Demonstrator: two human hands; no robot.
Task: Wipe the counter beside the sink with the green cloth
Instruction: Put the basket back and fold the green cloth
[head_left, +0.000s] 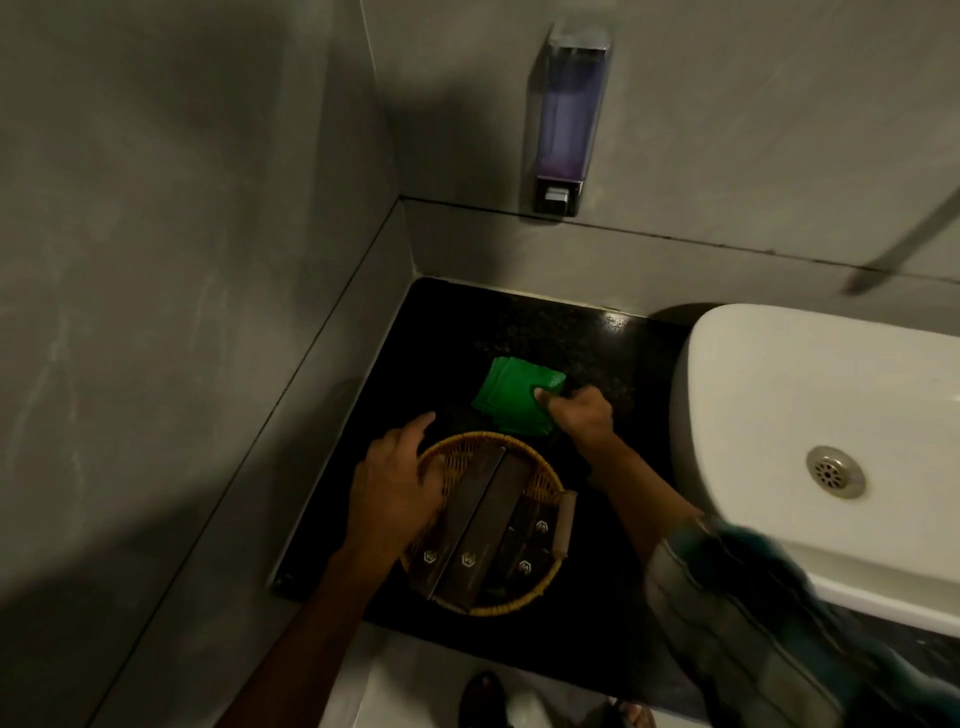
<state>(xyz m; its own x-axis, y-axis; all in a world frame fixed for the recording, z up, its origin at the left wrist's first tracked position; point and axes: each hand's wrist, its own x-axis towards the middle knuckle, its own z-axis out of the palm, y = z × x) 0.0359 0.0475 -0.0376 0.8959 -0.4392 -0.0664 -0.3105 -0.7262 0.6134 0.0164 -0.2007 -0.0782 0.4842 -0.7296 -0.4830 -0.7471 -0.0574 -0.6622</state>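
Two hands share the work: our right hand (579, 410) closes on the green cloth (511, 392), flat mid-counter (545, 322) toward its back edge, while our left hand (395, 478), fingers spread, steadies the basket (540, 597) near the front edge, likely clearing wiping room.

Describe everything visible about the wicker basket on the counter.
The round woven wicker basket, tan with a rolled rim, sits upright on the black speckled stone counter. It holds several flat dark packets with small pale logos. The left hand rests on its left rim. The folded green cloth lies just behind it.
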